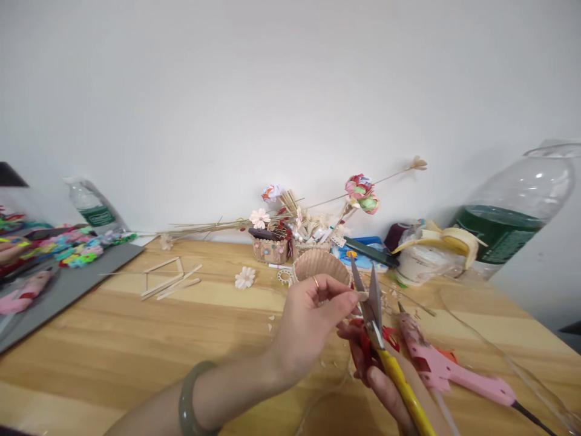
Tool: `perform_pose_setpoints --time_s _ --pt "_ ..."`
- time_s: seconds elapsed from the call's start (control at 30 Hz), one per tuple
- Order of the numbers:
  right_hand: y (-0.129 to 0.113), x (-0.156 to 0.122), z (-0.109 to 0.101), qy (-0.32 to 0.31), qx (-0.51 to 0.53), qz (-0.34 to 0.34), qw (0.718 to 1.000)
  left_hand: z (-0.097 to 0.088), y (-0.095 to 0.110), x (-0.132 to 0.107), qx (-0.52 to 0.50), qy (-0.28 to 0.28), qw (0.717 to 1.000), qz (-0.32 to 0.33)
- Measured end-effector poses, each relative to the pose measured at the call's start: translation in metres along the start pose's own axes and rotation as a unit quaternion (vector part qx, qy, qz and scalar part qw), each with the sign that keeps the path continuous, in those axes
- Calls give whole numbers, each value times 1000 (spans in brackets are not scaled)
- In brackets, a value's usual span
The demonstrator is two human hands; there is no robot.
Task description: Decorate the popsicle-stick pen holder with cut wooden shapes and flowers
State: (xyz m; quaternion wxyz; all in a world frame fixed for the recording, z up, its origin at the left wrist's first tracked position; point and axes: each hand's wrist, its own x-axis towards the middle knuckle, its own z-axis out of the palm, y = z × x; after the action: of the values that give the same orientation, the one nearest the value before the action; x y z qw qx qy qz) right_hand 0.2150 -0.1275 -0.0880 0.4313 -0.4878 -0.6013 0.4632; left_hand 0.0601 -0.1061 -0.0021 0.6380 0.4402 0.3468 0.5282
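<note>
My left hand [308, 324], with a ring and a green bangle on the wrist, pinches a small pale wooden piece [362, 296] between thumb and fingertips. My right hand [381, 378] grips yellow-handled scissors [379, 330] whose open blades stand around that piece. Just behind the hands a round ribbed holder made of sticks [320, 264] sits on the wooden table [136, 339]. Small wood chips lie scattered under the hands.
A pink glue gun [447, 369] lies at the right. Loose craft sticks [167, 281], a paper flower [245, 277], stick baskets with flowers [281, 242], a taped tub [426, 257], water bottles [512, 212] and a grey board [59, 290] with colourful pieces surround the work spot.
</note>
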Motion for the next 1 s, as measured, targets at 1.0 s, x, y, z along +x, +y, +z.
perform_pose_setpoints --time_s 1.0 --pt "-20 -13 10 44 -60 -1 997 -1 2 4 13 2 1000 -5"
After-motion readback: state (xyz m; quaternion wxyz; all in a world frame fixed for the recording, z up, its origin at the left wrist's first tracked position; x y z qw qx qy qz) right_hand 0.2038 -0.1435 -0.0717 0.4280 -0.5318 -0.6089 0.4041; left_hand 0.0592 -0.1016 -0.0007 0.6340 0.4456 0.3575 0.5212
